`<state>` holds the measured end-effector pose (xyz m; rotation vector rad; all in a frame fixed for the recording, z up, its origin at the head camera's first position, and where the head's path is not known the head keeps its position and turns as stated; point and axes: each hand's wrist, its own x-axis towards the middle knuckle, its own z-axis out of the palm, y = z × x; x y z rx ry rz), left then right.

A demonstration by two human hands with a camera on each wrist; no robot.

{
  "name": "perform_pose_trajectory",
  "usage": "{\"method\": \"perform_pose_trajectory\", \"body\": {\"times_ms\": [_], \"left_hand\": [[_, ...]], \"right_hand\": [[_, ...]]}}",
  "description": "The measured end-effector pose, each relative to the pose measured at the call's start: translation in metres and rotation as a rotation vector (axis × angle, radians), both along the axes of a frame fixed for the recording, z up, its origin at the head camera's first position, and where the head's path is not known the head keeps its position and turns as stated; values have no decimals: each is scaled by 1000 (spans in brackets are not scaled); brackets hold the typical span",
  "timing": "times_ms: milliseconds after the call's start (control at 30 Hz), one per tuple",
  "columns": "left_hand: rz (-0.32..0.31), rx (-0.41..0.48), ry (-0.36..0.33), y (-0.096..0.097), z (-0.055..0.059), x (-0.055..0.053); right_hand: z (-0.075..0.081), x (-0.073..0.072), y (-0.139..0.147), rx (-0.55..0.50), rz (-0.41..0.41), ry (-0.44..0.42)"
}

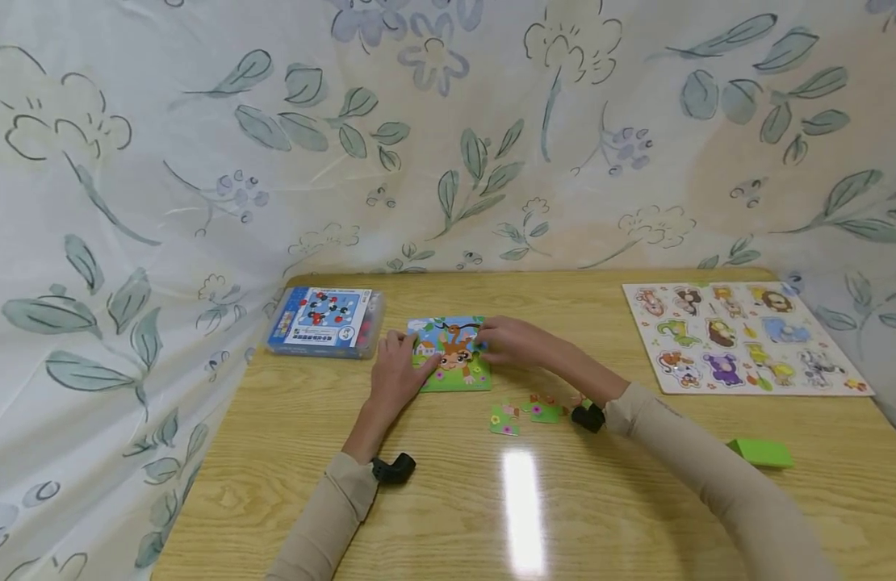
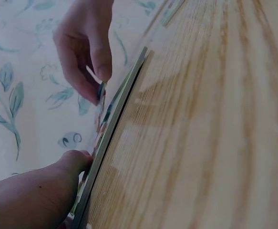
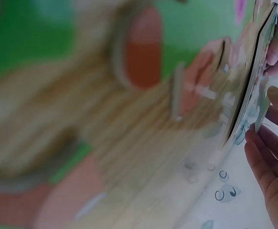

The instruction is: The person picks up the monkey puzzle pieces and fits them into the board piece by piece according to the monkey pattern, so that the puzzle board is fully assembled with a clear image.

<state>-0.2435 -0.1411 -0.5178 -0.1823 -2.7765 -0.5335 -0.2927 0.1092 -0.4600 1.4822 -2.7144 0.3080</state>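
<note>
Wooden tabletop (image 1: pixel 288 484) below, the puzzle board (image 1: pixel 458 379) is touched at its left by the left hand (image 1: pixel 397 371), whose grip cannot be told. Over its right side, a puzzle piece (image 3: pixel 262 107) is pinched by the right hand (image 1: pixel 517 343).

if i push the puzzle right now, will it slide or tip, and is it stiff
The puzzle is probably stiff: its edge looks straight in the left wrist view. Lying flat, it seems unlikely to tip. The table shines, so it may slide easily.
</note>
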Motion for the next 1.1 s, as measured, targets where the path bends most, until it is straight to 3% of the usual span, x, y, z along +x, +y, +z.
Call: {"method": "perform_pose_trajectory", "body": {"times_ms": [233,600,867,1100], "left_hand": [[5,-12,-10,1,0,0],[12,-26,-8,0,1,-1],[10,-4,-25,1,3,0],[8,12,-28,1,2,0]], "right_hand": [[1,-4,-8,40,28,-50],[1,-6,-11,81,63,-54],[4,-5,-14,162,87,60],[4,-6,-14,181,105,100]]}}
